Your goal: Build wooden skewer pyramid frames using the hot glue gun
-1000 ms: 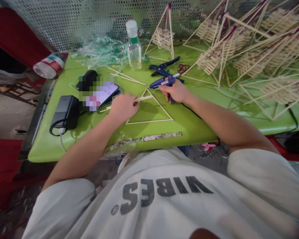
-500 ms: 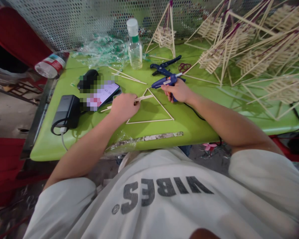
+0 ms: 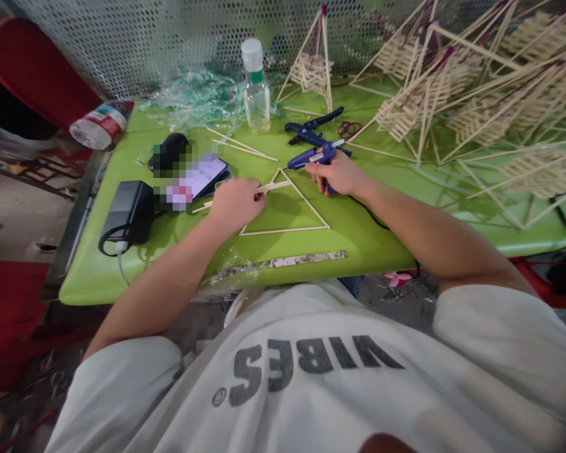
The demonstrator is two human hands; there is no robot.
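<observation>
My left hand is closed round a few thin wooden sticks, whose ends stick out to the right over a triangle of sticks lying on the green table. In my right hand is a blue glue gun, its fingers wrapped round the handle. The nozzle points left, close to the triangle's top corner; whether it touches cannot be made out. A clear glue stick pokes out of the gun's back end.
Behind the glue gun lie dark blue cutters and red rubber bands. A glass bottle, loose sticks, a phone and a black power bank stand or lie leftward. Stick structures crowd the right.
Both hands keep nearly the same place, still holding the sticks and the glue gun. The whole view has shifted very slightly.
</observation>
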